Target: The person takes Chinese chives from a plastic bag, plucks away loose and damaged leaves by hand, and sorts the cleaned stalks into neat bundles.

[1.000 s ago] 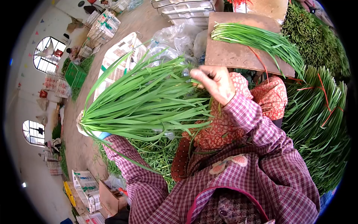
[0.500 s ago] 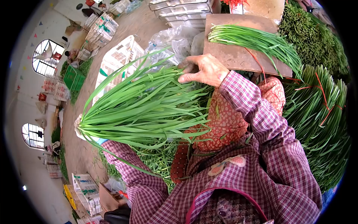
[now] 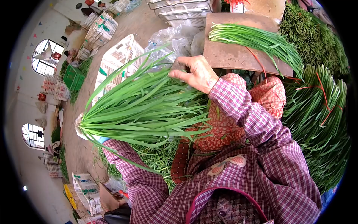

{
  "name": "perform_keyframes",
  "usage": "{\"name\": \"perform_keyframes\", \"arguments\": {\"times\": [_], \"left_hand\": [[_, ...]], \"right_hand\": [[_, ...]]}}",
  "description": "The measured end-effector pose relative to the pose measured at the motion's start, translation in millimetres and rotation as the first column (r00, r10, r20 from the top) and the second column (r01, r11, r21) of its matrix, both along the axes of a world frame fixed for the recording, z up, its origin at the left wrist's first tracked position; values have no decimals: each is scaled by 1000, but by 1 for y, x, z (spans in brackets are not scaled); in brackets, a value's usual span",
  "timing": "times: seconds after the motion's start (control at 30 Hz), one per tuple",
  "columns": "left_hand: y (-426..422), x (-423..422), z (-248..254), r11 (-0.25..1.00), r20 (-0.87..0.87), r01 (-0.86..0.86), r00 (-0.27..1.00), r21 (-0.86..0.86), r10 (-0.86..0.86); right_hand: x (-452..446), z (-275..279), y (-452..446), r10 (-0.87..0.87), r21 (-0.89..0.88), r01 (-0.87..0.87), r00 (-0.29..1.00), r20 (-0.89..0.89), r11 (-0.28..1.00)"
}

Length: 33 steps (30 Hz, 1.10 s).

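Observation:
My left hand, mostly hidden behind the leaves, grips a bunch of Chinese chives by its pale base at the left. The long flat leaves fan out to the right across the front of my body. With bent fingers and thumb together, my right hand pinches at the leaf tips along the bunch's upper edge. Exactly which leaves it holds is hard to make out. Behind it, another pile of chives lies on a brown board, with a red tie hanging over the board's edge.
Tied chive bundles stand at the right, below a dark green heap. White crates are stacked at the top, near a clear plastic bag. Loose leaves lie below the bunch. A green crate stands farther left.
My right hand has moved a little left and down along the upper edge of the bunch. The left hand keeps its grip at the base, nearly still.

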<state>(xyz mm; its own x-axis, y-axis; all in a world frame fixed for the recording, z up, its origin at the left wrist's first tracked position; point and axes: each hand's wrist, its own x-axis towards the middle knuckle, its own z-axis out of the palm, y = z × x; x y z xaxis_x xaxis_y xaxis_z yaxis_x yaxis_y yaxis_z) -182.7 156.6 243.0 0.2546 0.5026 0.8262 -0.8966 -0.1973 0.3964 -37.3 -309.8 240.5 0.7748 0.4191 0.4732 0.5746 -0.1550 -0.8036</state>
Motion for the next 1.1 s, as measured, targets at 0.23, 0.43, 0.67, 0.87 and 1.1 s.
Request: {"name": "perform_keyframes", "arguments": {"times": [0.23,0.43,0.67,0.87,1.1], "left_hand": [[-77,17,21,954,-99,191,971,-232,-218],[-83,42,18,969,-32,176,982,-172,-184],[-75,46,13,700,-34,699,703,-149,-710],[-63,32,6,931,-199,220,938,-290,-283],[-76,23,11,952,-215,58,968,-301,-127]], "right_hand": [[4,-16,16,194,562,61,903,-384,825],[2,-20,-10,-370,133,363,928,34,922],[6,-24,-21,230,539,129,805,-547,833],[32,-47,-66,211,720,428,762,-612,546],[-4,-25,-75,41,301,27,975,-219,953]]}}
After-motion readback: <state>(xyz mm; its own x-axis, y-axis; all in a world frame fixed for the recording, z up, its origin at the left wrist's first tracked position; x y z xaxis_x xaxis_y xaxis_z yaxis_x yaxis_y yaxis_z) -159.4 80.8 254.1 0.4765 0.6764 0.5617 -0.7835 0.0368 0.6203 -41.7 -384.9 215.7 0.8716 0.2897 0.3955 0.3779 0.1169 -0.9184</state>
